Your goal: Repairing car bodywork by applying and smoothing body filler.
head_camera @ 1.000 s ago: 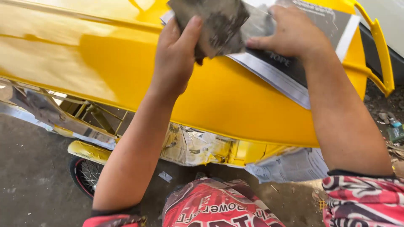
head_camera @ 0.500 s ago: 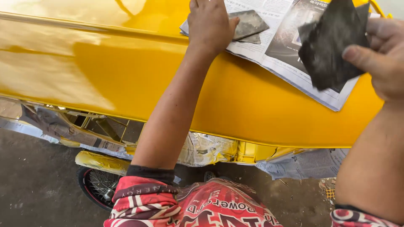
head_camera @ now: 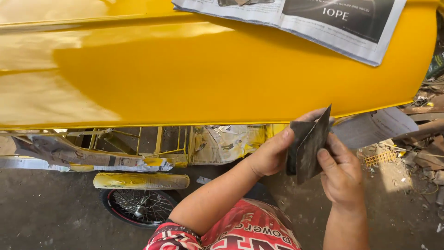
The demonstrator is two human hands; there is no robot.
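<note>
Both my hands hold a dark grey sheet of sandpaper, folded along a crease, just below the edge of a glossy yellow painted panel. My left hand pinches its left side with thumb on top. On the other side, my right hand grips it with fingers wrapped around the back. A newspaper lies on top of the panel at the upper right, with more dark sheets at its top edge.
Under the panel a yellow frame is masked with paint-stained newspaper. A spoked wheel with a masked fender stands on the concrete floor. Scrap and debris lie at the right.
Both hands have come down from the newspaper on top of the panel to below its edge. The right hand's sandpaper is now held by both hands and folded.
</note>
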